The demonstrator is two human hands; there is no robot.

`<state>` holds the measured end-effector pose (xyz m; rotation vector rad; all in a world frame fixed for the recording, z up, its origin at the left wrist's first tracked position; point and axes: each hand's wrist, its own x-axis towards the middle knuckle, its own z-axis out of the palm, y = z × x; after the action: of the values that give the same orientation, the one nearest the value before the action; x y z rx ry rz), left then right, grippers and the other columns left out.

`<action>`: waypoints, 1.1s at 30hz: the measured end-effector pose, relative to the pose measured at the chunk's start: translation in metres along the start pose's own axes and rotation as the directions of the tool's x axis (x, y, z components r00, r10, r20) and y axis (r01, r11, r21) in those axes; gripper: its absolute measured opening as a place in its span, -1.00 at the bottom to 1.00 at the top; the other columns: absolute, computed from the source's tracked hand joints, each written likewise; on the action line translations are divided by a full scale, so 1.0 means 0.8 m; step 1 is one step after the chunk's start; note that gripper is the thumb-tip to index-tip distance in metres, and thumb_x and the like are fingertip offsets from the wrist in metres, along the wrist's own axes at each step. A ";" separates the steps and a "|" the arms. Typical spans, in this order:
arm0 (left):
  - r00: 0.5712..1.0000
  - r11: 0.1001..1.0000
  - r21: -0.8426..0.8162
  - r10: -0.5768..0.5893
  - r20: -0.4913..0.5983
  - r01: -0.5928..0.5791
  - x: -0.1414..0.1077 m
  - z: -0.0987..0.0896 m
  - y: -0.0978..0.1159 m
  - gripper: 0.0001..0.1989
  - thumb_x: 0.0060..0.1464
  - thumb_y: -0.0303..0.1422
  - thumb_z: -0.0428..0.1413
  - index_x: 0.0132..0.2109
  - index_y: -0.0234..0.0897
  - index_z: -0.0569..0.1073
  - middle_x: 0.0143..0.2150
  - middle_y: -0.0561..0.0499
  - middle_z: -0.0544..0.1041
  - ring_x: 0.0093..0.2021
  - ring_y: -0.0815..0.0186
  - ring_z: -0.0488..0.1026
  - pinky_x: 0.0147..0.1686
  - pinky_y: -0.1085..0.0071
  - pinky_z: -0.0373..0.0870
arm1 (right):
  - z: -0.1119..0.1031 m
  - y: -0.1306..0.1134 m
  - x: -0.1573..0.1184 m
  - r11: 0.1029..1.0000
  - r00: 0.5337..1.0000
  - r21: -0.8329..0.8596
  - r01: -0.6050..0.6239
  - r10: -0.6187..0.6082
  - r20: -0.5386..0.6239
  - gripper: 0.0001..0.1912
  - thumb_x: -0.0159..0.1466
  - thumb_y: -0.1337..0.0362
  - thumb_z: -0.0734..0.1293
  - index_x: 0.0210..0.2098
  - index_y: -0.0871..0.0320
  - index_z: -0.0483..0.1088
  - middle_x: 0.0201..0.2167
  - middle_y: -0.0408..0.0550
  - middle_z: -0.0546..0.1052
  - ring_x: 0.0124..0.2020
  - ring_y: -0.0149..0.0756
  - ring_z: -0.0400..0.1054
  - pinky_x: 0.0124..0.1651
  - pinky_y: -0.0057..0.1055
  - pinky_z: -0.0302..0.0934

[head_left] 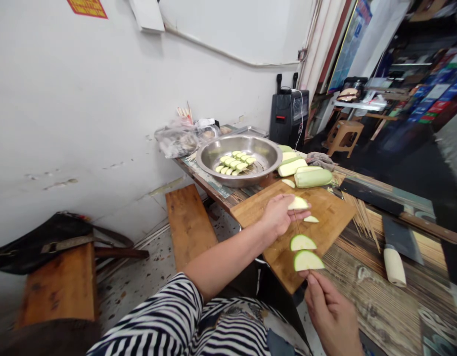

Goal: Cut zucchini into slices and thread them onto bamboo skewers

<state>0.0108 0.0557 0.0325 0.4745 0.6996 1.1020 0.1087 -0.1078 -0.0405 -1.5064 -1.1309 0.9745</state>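
Observation:
My left hand (279,215) is closed on a half-round zucchini slice (298,203), over the wooden cutting board (327,210). A thin bamboo skewer (296,222) runs from that slice toward me. Two more half-round slices (308,261) with green rims sit on it, nearer my body. Pinched at the skewer's near end is my right hand (332,309), just off the board's front corner. A small zucchini piece (310,219) lies on the board beside my left fingers, and another cut piece (288,183) rests at the far edge.
A steel basin (239,143) holds several skewers of slices (234,163). Peeled zucchini (313,177) lie behind the board. Loose bamboo skewers (362,217), a dark blade with a wooden handle (431,227) and a cleaver (401,240) are at right. A wooden bench (189,222) stands left.

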 end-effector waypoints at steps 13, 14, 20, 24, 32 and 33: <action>0.999 0.999 -0.028 -0.017 0.034 0.018 -0.006 0.001 -0.008 -0.88 0.19 -0.52 -0.08 -0.31 -0.39 0.31 -0.34 -0.17 0.53 -0.33 0.24 0.55 -0.12 0.14 0.45 | 0.000 -0.003 0.005 0.999 0.999 -0.026 0.039 -0.040 -0.019 -0.59 0.24 0.00 0.23 -0.23 0.24 0.44 -0.68 -0.26 0.18 -0.67 -0.46 0.03 -0.63 -0.52 -0.04; 0.999 0.999 -0.026 -0.017 0.038 0.018 -0.006 0.001 -0.008 -0.87 0.20 -0.52 -0.08 -0.32 -0.40 0.32 -0.34 -0.17 0.53 -0.32 0.25 0.55 -0.11 0.15 0.44 | -0.001 -0.004 0.004 0.999 0.999 -0.027 0.031 -0.031 -0.009 -0.59 0.24 0.00 0.24 -0.23 0.24 0.44 -0.68 -0.26 0.17 -0.67 -0.46 0.03 -0.63 -0.52 -0.05; 0.997 0.995 -0.075 -0.056 0.048 0.059 -0.004 0.001 -0.012 -0.81 0.20 -0.54 -0.09 -0.35 -0.46 0.36 -0.34 -0.20 0.53 -0.31 0.23 0.55 -0.12 0.17 0.46 | -0.008 -0.005 -0.001 0.999 1.000 -0.030 0.021 -0.021 0.019 -0.59 0.24 0.00 0.23 -0.23 0.25 0.44 -0.70 -0.26 0.17 -0.67 -0.46 0.04 -0.62 -0.52 -0.02; 0.996 0.991 -0.107 -0.069 0.059 0.075 -0.001 0.000 -0.016 -0.82 0.20 -0.54 -0.09 -0.34 -0.47 0.36 -0.33 -0.21 0.53 -0.30 0.21 0.55 -0.12 0.16 0.46 | -0.009 -0.001 -0.004 1.000 1.000 -0.008 0.010 -0.010 0.027 -0.60 0.25 0.01 0.23 -0.21 0.24 0.44 -0.69 -0.26 0.17 -0.67 -0.46 0.04 -0.61 -0.53 -0.02; 0.999 0.996 -0.086 -0.001 0.051 0.005 0.000 -0.002 -0.012 -0.87 0.20 -0.51 -0.06 -0.32 -0.44 0.32 -0.31 -0.19 0.52 -0.29 0.25 0.54 -0.07 0.13 0.43 | -0.010 -0.003 -0.010 0.999 0.997 0.001 -0.043 0.043 0.069 -0.56 0.23 -0.03 0.23 -0.21 0.25 0.42 -0.70 -0.27 0.17 -0.69 -0.47 0.02 -0.64 -0.53 -0.03; 0.999 0.997 -0.072 0.013 0.047 -0.010 0.000 -0.001 -0.012 -0.88 0.20 -0.51 -0.06 -0.32 -0.43 0.31 -0.31 -0.19 0.52 -0.29 0.25 0.54 -0.07 0.14 0.43 | -0.010 -0.002 -0.011 0.998 0.996 0.016 -0.057 0.056 0.075 -0.56 0.23 -0.03 0.23 -0.20 0.25 0.41 -0.70 -0.28 0.17 -0.69 -0.47 0.02 -0.65 -0.53 -0.04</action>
<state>0.0161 0.0518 0.0257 0.4427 0.6148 1.1196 0.1142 -0.1178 -0.0370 -1.5054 -1.1348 1.0845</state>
